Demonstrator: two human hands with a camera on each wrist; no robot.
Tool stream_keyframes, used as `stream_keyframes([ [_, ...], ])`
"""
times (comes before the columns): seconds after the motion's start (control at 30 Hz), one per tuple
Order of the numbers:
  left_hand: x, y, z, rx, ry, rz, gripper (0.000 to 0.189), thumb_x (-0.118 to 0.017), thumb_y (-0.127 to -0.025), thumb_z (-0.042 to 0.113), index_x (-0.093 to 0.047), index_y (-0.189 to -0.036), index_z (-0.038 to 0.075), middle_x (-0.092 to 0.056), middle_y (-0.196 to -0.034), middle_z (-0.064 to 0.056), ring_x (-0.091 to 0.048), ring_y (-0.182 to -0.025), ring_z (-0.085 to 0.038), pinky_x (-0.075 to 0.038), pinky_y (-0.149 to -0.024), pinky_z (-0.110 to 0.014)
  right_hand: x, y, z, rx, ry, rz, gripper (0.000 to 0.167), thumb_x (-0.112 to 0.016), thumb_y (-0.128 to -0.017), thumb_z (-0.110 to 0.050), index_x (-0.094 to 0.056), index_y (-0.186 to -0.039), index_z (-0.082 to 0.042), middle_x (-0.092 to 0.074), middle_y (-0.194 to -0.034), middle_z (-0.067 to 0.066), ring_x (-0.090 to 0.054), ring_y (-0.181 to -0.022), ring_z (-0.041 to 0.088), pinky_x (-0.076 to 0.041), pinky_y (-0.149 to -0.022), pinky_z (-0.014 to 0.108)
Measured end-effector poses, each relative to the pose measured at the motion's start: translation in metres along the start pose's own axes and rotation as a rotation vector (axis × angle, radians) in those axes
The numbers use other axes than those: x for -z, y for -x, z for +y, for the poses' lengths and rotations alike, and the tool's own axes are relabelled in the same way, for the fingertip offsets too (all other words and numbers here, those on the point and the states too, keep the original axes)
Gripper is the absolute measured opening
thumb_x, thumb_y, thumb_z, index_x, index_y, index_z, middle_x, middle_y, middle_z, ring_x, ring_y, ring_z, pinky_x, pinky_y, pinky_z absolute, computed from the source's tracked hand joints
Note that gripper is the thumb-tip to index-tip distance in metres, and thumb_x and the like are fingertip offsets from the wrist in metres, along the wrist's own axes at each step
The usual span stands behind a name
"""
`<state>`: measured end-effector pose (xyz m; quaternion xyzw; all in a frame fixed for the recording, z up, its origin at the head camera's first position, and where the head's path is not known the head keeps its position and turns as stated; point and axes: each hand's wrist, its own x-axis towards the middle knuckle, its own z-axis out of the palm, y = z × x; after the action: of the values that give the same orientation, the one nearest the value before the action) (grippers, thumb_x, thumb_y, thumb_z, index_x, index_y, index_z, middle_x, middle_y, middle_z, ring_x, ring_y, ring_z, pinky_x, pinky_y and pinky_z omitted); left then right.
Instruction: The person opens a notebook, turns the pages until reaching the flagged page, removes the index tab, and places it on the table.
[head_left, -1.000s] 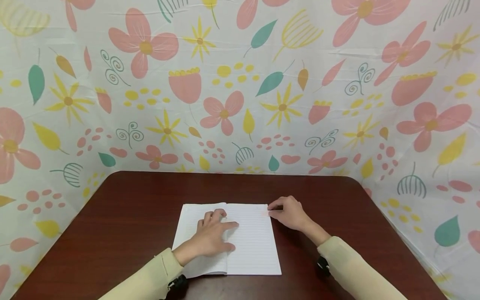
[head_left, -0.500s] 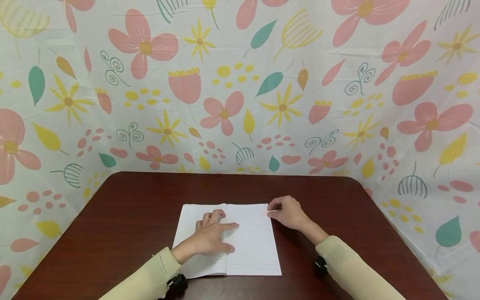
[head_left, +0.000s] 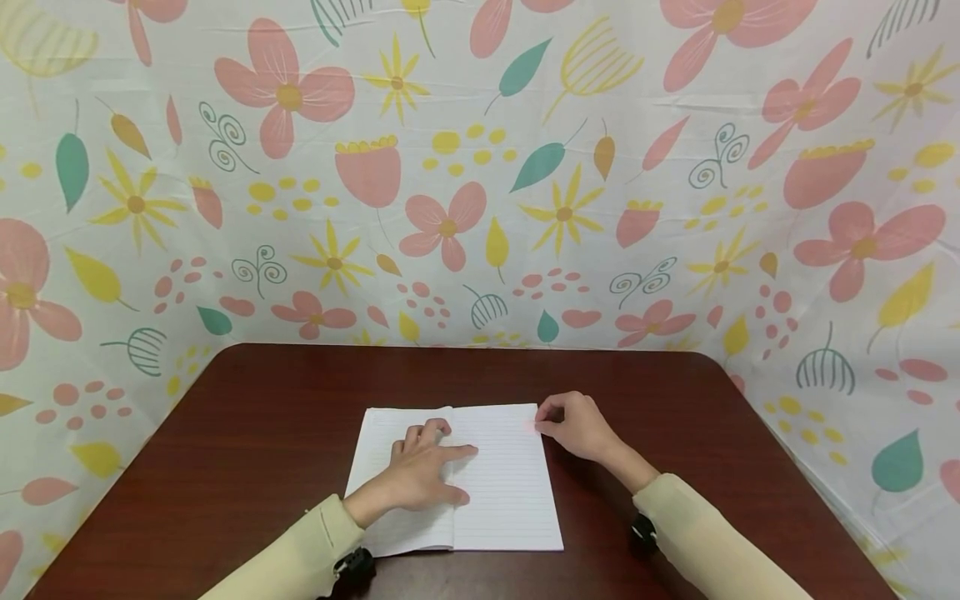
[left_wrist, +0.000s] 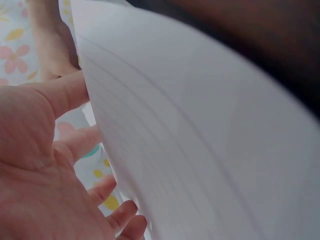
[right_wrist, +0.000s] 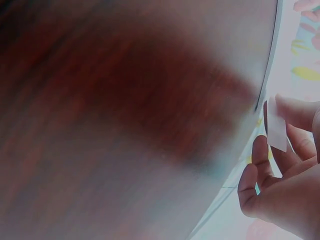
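An open notebook with lined white pages lies on the table, its spine running away from me. My left hand rests across the left page and the fold, fingers spread, with the index finger and thumb reaching onto the right page. In the left wrist view, the left hand touches the lined page with its fingertips. My right hand pinches the upper right corner of the right page. The right wrist view shows a white bit of paper between thumb and fingers of the right hand.
The dark reddish-brown table spreads around the notebook. A white curtain with flowers and leaves hangs behind it and along both sides. Dark bands with small devices sit at both wrists.
The top right corner of the right page is slightly raised now. My right hand has hardly shifted, its fingertips closer together. My left hand has stayed in place.
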<state>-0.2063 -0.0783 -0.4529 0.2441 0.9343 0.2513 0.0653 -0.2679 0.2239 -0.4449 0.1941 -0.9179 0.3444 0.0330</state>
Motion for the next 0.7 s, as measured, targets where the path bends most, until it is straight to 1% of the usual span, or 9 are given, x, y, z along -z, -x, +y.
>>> stream_keyframes([
  [0.2,0.0042,0.0021,0.0036,-0.002,0.002,-0.007,0.062,-0.085,-0.087,0.038,-0.067,-0.145,0.025,-0.035,-0.15,-0.015,-0.033,-0.127,-0.041,-0.032,-0.093,-0.061,-0.0012,0.0021,0.0008,0.032,0.003,0.004,0.013,-0.08,-0.092,-0.003,-0.076,-0.085,-0.013,-0.069,-0.081,-0.006,-0.057,-0.073,0.013,-0.049,-0.068,0.032],
  [0.27,0.0019,0.0013,0.0015,0.002,-0.002,-0.006,0.062,-0.084,-0.087,0.04,-0.067,-0.145,0.027,-0.035,-0.151,-0.014,-0.033,-0.128,-0.04,-0.032,-0.093,-0.06,-0.0016,0.0028,0.0007,0.035,0.005,0.006,0.015,-0.081,-0.091,-0.003,-0.076,-0.084,-0.014,-0.069,-0.081,-0.007,-0.057,-0.073,0.013,-0.049,-0.068,0.032],
  [0.43,-0.0014,-0.0011,-0.0021,-0.003,-0.007,0.008,0.062,-0.085,-0.086,0.04,-0.068,-0.144,0.027,-0.035,-0.151,-0.014,-0.033,-0.127,-0.04,-0.032,-0.092,-0.059,-0.0011,0.003,0.0007,0.061,0.009,0.016,0.015,-0.081,-0.09,-0.002,-0.076,-0.083,-0.014,-0.07,-0.084,-0.004,-0.055,-0.073,0.014,-0.048,-0.068,0.033],
  [0.53,-0.0033,-0.003,-0.0037,0.0,-0.011,0.015,0.062,-0.085,-0.085,0.041,-0.068,-0.144,0.026,-0.036,-0.15,-0.013,-0.033,-0.127,-0.039,-0.032,-0.092,-0.059,-0.0007,0.0029,0.0001,0.055,0.006,0.011,0.015,-0.082,-0.091,-0.002,-0.076,-0.084,-0.014,-0.069,-0.083,-0.005,-0.053,-0.07,0.014,-0.046,-0.065,0.032],
  [0.7,-0.0033,-0.0037,-0.0037,0.004,-0.001,0.012,0.063,-0.086,-0.084,0.041,-0.069,-0.143,0.026,-0.036,-0.15,-0.012,-0.034,-0.126,-0.039,-0.032,-0.091,-0.058,0.0004,0.0047,-0.0026,0.02,0.006,0.011,0.014,-0.081,-0.09,-0.003,-0.077,-0.084,-0.015,-0.069,-0.081,-0.007,-0.05,-0.066,0.015,-0.044,-0.061,0.032],
])
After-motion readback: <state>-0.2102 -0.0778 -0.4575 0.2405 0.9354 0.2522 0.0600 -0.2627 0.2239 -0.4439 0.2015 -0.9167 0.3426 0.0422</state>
